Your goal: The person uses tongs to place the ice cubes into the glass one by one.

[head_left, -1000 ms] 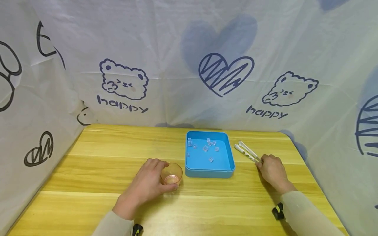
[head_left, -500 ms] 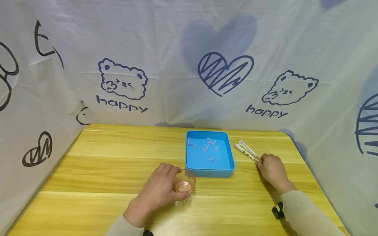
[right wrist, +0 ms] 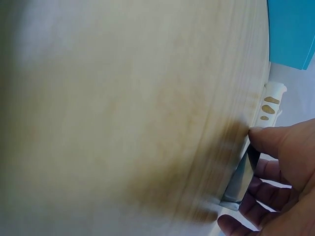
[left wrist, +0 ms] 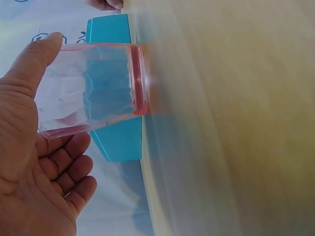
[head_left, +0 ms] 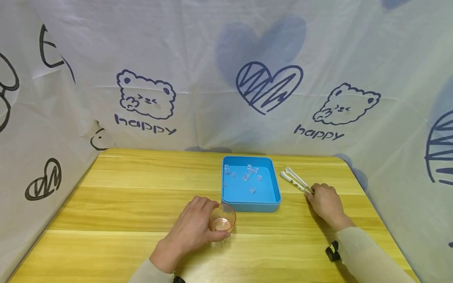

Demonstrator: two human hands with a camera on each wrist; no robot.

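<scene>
My left hand [head_left: 192, 226] holds a clear, pinkish-orange tinted cup [head_left: 226, 220] near its rim, thumb on the near side and fingers on the far side. In the left wrist view the cup [left wrist: 88, 88] has its base at the tabletop and nothing shows inside it. Right behind it stands a square blue tray [head_left: 251, 207] with several small clear cubes [head_left: 245, 177] scattered in it. To the tray's right, my right hand [head_left: 327, 206] grips the metal handle of white-tipped tongs [head_left: 295, 181]. Their tips are spread apart and point toward the tray; the right wrist view shows slotted white tongs ends [right wrist: 268, 105].
The wood-grain table [head_left: 124, 208] reaches back to a pale cloth [head_left: 205, 78] printed with bears and hearts. More of this cloth hangs at the left and right sides.
My left hand has slid the cup to the right and nearer me, up to the tray's front left corner. The right hand and the tongs have stayed in place.
</scene>
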